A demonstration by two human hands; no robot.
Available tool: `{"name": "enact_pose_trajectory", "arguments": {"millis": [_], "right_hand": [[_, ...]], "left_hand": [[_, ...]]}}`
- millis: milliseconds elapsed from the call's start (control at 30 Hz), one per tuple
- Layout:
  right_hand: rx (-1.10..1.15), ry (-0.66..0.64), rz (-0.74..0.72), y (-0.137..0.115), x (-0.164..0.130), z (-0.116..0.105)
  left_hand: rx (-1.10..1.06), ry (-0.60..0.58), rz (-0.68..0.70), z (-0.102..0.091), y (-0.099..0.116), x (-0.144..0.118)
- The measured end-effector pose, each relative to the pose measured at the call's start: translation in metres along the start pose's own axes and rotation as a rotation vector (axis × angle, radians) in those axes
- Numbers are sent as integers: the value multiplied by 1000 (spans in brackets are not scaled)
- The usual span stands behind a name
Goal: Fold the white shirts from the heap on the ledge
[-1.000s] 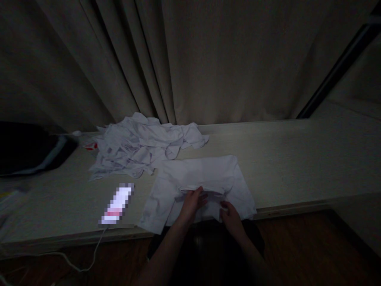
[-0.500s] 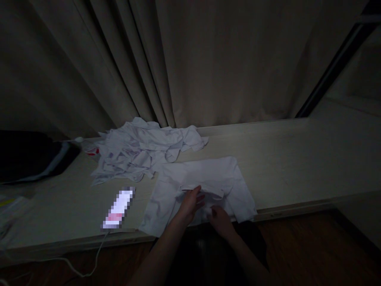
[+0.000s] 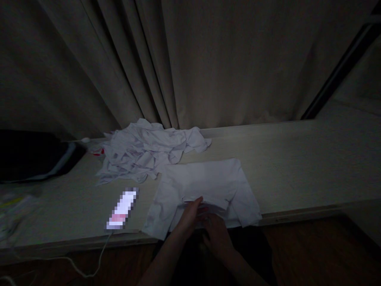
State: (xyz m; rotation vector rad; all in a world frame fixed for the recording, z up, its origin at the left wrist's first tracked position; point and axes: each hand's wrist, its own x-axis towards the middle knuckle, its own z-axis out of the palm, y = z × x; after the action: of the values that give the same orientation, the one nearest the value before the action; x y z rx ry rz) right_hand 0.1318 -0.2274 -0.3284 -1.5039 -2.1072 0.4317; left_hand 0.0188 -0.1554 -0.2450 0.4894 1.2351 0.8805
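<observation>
A white shirt lies with its sleeves out to both sides, its front part folded up and hanging at the table's near edge. My left hand is at the raised fold in the middle, closed on the cloth edge; some of its fingers are hidden. Close beside it, my right hand reaches toward the fold with its thumb apart from the fingers. Its fingertips are dark and partly hidden near the left hand. Dim light blurs the exact contact.
A crumpled heap of white clothes lies behind on the left. A phone, pixelated, has a white cable running off the front edge. A dark bag-like thing sits at far left. Curtains hang behind the pale table.
My right hand has moved left and in toward the fold, up close to my left hand. The left hand stays at the fold edge. The whole view has shifted slightly.
</observation>
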Motion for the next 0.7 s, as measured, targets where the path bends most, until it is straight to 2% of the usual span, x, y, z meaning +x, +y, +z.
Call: {"name": "enact_pose_trajectory", "arguments": {"millis": [100,167,267,333,367,433,533,567,633,700], "right_hand": [[97,65,40,0,-13,2],[198,86,121,6,-23,-2],[335,72,285,24,-35,-17],[333,81,358,37,-39,-31],[304,94,362,42,-39,-37],[215,126,312,49,-37,-47],[90,155,167,52,-29,-51],[59,150,121,51,-26,-49],[8,124,49,50,-23,-42],[-29,82,8,50,-23,-35]], "left_hand": [[-42,0,-48,-7,-23,-7],[-32,-40,-124,-19,-41,-12],[75,-84,-247,-49,-60,-19],[197,-51,-279,-70,-62,-21],[287,-12,-248,-78,-61,-23],[548,86,-44,-89,-52,-26],[974,256,396,-87,-37,-31],[1090,268,520,-83,-34,-33],[1295,213,702,-75,-35,-33],[1469,140,793,-68,-42,-31]]}}
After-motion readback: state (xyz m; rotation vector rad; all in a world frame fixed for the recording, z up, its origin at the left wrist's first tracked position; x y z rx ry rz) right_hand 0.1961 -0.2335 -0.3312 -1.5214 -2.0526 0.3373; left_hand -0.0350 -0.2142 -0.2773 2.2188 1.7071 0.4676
